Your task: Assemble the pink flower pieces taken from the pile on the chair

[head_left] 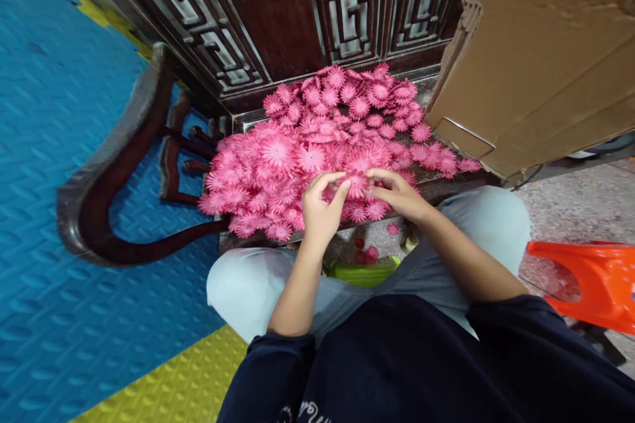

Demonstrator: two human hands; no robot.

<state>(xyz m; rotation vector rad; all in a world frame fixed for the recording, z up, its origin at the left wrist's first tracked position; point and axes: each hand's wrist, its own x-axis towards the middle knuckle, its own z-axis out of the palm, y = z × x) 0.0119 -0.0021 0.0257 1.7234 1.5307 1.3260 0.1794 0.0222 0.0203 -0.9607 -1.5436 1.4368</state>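
Between my two hands is a pink artificial flower (pixel 356 186) with many thin petals. My left hand (pixel 321 206) pinches its left edge between thumb and fingers. On the other side, my right hand (pixel 398 194) has its thumb and fingertips closed at the flower's right edge. Just beyond the hands lies a large heap of loose pink flowers (pixel 278 152), spread over a dark wooden bench seat (pixel 431 178). Smaller, darker pink flowers (pixel 360 107) are piled toward the back of the seat.
A carved wooden backrest (pixel 268 6) rises behind the heap, with a curved armrest (pixel 89 211) at left. A large cardboard sheet (pixel 540 66) leans at right. An orange plastic stool (pixel 595 277) stands beyond my right knee. Something green (pixel 364 272) is below, between my legs.
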